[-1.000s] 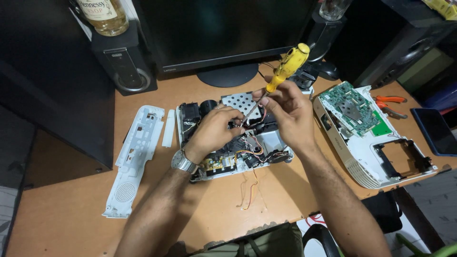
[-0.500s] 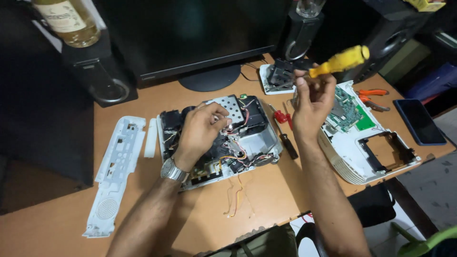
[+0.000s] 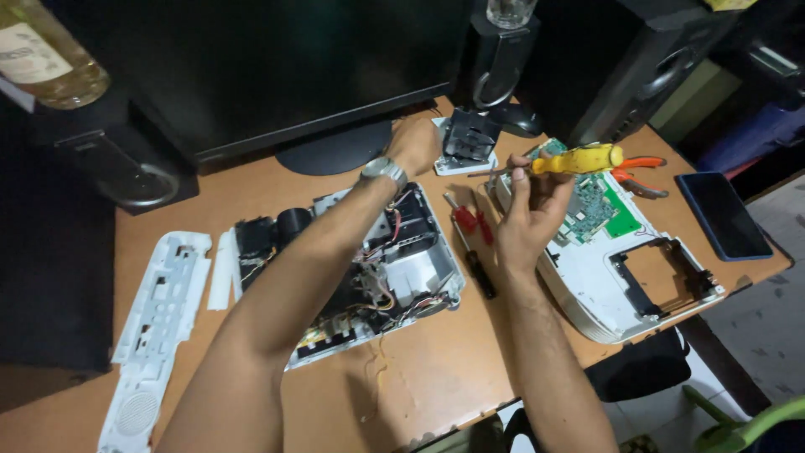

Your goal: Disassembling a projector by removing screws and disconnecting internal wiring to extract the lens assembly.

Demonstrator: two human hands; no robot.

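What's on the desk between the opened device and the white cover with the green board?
Head view: a red-handled screwdriver and a black-handled screwdriver lie on the bare desk.

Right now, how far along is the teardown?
Done: top cover is off, lying beside the chassis, and a white panel is set aside at left. In hand: right hand holds a yellow-handled screwdriver; left hand reaches to a small white tray by the monitor stand. Left: boards and wiring still sit in the chassis.
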